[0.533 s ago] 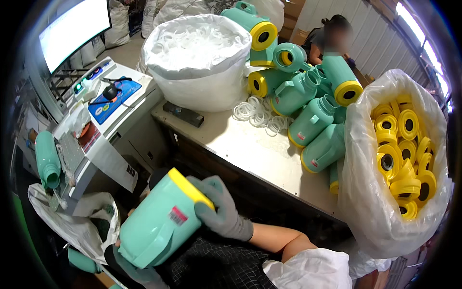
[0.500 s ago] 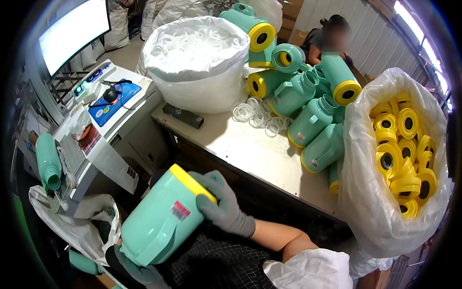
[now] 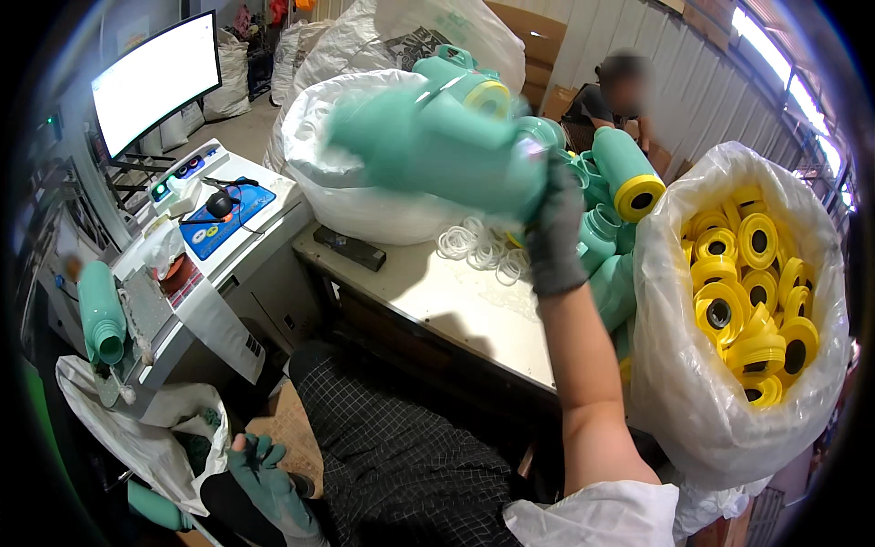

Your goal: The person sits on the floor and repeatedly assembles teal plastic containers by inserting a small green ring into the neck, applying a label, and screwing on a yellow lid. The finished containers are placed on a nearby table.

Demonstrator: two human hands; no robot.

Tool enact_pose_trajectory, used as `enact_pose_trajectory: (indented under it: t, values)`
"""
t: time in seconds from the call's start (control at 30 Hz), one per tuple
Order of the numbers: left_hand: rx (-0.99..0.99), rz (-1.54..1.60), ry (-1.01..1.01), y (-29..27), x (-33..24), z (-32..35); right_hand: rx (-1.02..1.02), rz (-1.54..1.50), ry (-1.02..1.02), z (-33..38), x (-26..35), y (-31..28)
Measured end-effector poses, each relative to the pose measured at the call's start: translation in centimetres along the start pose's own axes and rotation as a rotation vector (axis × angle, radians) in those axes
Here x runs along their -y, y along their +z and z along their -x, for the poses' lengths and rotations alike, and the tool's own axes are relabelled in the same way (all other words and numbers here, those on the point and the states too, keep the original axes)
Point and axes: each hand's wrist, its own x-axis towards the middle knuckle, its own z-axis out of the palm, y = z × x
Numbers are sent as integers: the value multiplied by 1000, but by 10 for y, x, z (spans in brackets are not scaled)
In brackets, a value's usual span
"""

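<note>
My right hand, in a grey glove, is raised over the bench and closed on one end of a green thermos casing. The casing lies nearly level and is smeared by motion; its yellow ring does not show. My left hand, also gloved, is low at the left beside my leg, with nothing in it and its fingers apart and slightly bent. Behind and right of the held casing is a pile of similar green casings with handles, one lying on top with a yellow ring at its end.
Loose white rings and a dark block lie on the white bench. A white sack of rings stands behind. At right, a plastic-lined sack holds yellow rings. A monitor stands left; another person sits beyond.
My right hand has swung the casing up and away, from my lap to above the bench. The left hand has let go of it and stays low at the left.
</note>
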Motion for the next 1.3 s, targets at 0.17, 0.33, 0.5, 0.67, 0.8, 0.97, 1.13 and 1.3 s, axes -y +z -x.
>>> enact_pose_trajectory:
  t: [0.17, 0.33, 0.5, 0.67, 0.8, 0.97, 1.13, 1.3]
  values:
    - [-61, 165, -410, -1, 3, 14, -272, -236, -44, -131, 25, -71]
    - [-44, 151, -568, 4, -6, 15, -478, -116, -67, -185, 15, -93]
    - [-10, 167, -492, 14, 1, 19, -612, 29, -85, -186, -2, -118]
    - [25, 199, -534, 14, 19, 24, -745, 275, -231, -173, -3, -132]
    - [-66, 205, -563, -7, 25, 27, -595, 409, -543, -146, -27, -82]
    - [10, -798, -10, -57, 49, 42, 206, 712, -373, 58, -57, 22]
    - [-584, -395, -292, -109, 29, 64, 738, 735, -257, 243, -178, 2]
    - [-1101, -511, -771, -224, 108, 206, 1434, 264, 205, 398, -99, 88]
